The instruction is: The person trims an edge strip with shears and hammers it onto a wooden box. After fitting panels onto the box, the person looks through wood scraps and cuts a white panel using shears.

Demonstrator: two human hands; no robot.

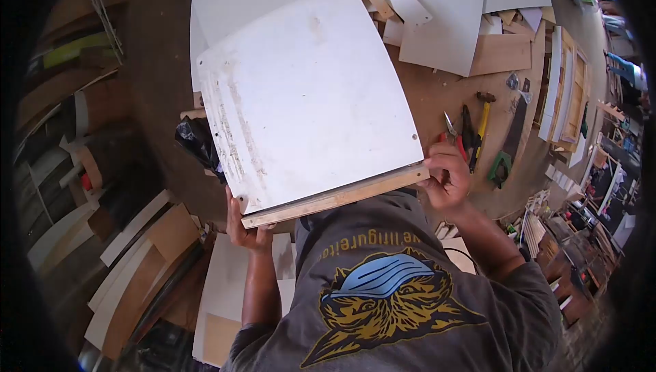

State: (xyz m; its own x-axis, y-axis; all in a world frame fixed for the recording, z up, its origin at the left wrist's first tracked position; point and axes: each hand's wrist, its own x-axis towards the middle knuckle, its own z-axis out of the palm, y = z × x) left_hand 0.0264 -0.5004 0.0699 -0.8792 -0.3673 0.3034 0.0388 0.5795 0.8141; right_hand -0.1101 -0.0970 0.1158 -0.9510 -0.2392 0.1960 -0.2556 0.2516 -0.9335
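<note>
A large white panel (307,98) with scuff marks down its left side and small holes near its corners lies before me. Along its near edge runs a narrow wooden strip (335,199), with a dark gap between strip and panel. My left hand (249,228) grips the left end of the strip and the panel corner, thumb up at the edge and fingers partly underneath. At the right end, my right hand (447,175) pinches the strip and panel corner between thumb and fingers. Whatever supports the panel is hidden beneath it.
Right of the panel lie pliers (452,129) with red handles, a hammer (484,112) with a yellow handle and a handsaw (512,133) with a green grip. White board offcuts (444,23) cover the back. A black plastic bag (197,141) sits at the left; boards (147,249) stack below.
</note>
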